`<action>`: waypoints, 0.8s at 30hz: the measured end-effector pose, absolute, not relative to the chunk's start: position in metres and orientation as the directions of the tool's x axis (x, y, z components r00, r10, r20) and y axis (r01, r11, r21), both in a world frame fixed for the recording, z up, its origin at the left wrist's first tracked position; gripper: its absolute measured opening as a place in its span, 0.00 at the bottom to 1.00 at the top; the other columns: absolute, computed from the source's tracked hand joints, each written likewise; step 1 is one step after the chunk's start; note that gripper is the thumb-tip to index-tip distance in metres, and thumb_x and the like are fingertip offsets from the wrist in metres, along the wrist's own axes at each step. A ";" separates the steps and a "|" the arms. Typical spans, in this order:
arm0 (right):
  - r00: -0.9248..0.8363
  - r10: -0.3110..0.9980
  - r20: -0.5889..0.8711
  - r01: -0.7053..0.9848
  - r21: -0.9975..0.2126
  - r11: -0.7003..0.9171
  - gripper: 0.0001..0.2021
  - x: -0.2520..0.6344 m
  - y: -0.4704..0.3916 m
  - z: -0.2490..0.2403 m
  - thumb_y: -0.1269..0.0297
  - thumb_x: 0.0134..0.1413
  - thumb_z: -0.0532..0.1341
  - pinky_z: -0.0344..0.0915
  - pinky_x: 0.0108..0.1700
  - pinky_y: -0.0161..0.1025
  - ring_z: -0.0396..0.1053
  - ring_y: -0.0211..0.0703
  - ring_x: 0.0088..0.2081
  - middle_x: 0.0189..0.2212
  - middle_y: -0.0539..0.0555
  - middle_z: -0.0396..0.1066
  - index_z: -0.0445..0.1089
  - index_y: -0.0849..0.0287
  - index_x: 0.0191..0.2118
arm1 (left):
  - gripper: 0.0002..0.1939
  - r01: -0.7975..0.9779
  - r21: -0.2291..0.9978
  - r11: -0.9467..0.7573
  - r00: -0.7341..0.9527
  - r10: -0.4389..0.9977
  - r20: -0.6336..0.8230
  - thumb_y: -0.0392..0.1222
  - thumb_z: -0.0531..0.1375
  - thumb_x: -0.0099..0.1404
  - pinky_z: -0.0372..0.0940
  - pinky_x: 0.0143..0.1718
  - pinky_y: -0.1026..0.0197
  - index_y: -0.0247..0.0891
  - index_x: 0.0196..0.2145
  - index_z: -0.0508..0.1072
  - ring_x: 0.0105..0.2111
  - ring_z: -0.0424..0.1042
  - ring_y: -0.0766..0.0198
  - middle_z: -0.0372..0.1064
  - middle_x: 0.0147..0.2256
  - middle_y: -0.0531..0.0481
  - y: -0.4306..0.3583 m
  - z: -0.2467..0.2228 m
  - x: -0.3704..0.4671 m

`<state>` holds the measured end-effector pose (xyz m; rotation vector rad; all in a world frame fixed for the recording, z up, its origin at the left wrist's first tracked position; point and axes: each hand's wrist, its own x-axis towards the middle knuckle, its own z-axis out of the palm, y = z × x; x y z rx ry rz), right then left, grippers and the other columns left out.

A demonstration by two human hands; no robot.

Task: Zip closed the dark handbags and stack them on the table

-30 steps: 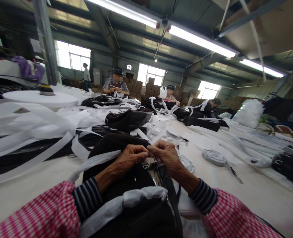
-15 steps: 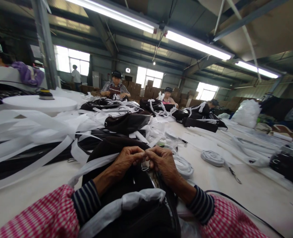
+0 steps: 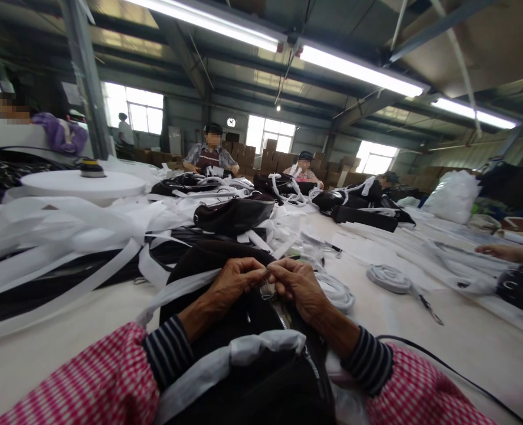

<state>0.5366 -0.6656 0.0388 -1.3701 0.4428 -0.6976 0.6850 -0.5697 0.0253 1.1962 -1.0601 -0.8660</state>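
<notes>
A black bag (image 3: 261, 386) with silver zippers lies in front of me. A strap or handle wrapped in white material (image 3: 199, 378) arches over its near part. Above the bag's far part, my left hand (image 3: 237, 286) and my right hand (image 3: 301, 292) meet, both closed in fingertip pinches. What they pinch is too small and too covered to make out. Just below the fingertips hangs a small metal ring or buckle (image 3: 267, 292). Another white-wrapped strip (image 3: 186, 289) runs behind my left wrist.
Loose white strips (image 3: 88, 218) and a large white roll (image 3: 84, 183) cover the left side. More black bags (image 3: 235, 215) lie farther back. A coiled grey strap with a hook (image 3: 389, 278) rests at right. A co-worker's hand (image 3: 503, 252) reaches in at the right edge; other people sit across the table.
The whole view has shifted slightly, so things appear farther right. My hands keep their pinch at the same part of the bag. A co-worker's hand has appeared at the right edge.
</notes>
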 end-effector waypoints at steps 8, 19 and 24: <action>0.684 -0.708 0.178 0.179 -0.981 -0.074 0.13 0.538 -0.660 0.042 0.58 0.46 0.74 0.49 0.18 0.28 0.58 0.28 0.16 0.19 0.50 0.71 0.77 0.64 0.27 | 0.16 0.025 0.980 0.196 0.314 -0.932 0.179 0.52 0.69 0.59 0.48 0.26 0.64 0.33 0.29 0.79 0.23 0.57 0.70 0.67 0.24 0.53 -0.569 0.023 0.683; 0.690 -0.714 0.122 0.179 -0.984 0.004 0.19 0.543 -0.668 0.032 0.53 0.41 0.77 0.45 0.17 0.28 0.56 0.28 0.16 0.21 0.52 0.72 0.72 0.63 0.26 | 0.16 -0.015 0.980 0.200 0.360 -0.913 0.192 0.52 0.70 0.57 0.50 0.26 0.64 0.34 0.28 0.80 0.24 0.60 0.68 0.70 0.24 0.51 -0.570 0.024 0.682; 0.702 -0.687 0.188 0.171 -0.981 -0.094 0.18 0.542 -0.670 0.028 0.50 0.49 0.73 0.46 0.17 0.29 0.56 0.29 0.15 0.19 0.52 0.71 0.73 0.62 0.27 | 0.16 0.006 0.981 0.194 0.386 -0.905 0.176 0.52 0.71 0.56 0.50 0.26 0.64 0.34 0.27 0.79 0.23 0.57 0.69 0.68 0.22 0.52 -0.569 0.026 0.679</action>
